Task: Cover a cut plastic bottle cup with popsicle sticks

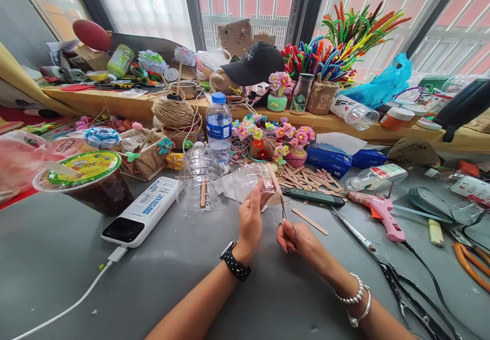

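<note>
My left hand (250, 220) is closed around a clear plastic bottle piece (245, 177) and holds it up off the table. A wooden craft stick (273, 177) stands along the right edge of that piece. Small scissors (284, 208) are in my right hand (296, 237), a finger through one handle loop, with the blades against the stick and plastic edge. To the left, another cut clear plastic bottle part (187, 192) rests on the table with a wooden stick (203, 192) on it. A loose craft stick (310, 221) lies right of the scissors.
A pile of craft sticks (306, 179), a green utility knife (316, 197), a pink glue gun (383, 215) and large black scissors (398, 284) lie on the right. On the left are a white power bank (153, 210) with a cable and a drink cup (101, 192). A water bottle (219, 125) stands behind.
</note>
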